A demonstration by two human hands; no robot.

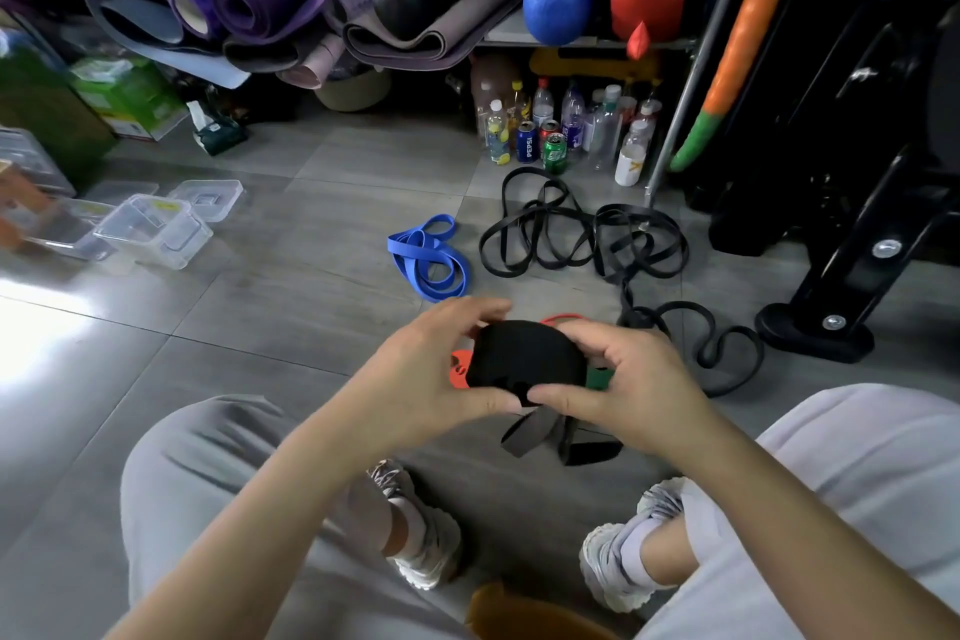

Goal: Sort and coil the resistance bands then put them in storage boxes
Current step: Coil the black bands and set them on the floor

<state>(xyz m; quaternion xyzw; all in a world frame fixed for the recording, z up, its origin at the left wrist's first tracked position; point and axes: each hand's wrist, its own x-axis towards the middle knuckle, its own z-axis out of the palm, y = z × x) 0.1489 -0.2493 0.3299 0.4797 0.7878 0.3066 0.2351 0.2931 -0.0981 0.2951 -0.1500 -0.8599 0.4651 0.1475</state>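
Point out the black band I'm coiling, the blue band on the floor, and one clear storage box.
black band (pixel 524 359), head view, middle of the coil.
blue band (pixel 411 244), head view, bunched strands at its left.
clear storage box (pixel 171 250), head view, front wall.

Both hands, left hand (pixel 415 369) and right hand (pixel 623 379), grip a coiled black resistance band (pixel 524 359) above the grey floor (pixel 260 307). A blue band (pixel 428 257) and tangled black bands (pixel 582 234) lie beyond, clear storage boxes (pixel 156 229) at left.
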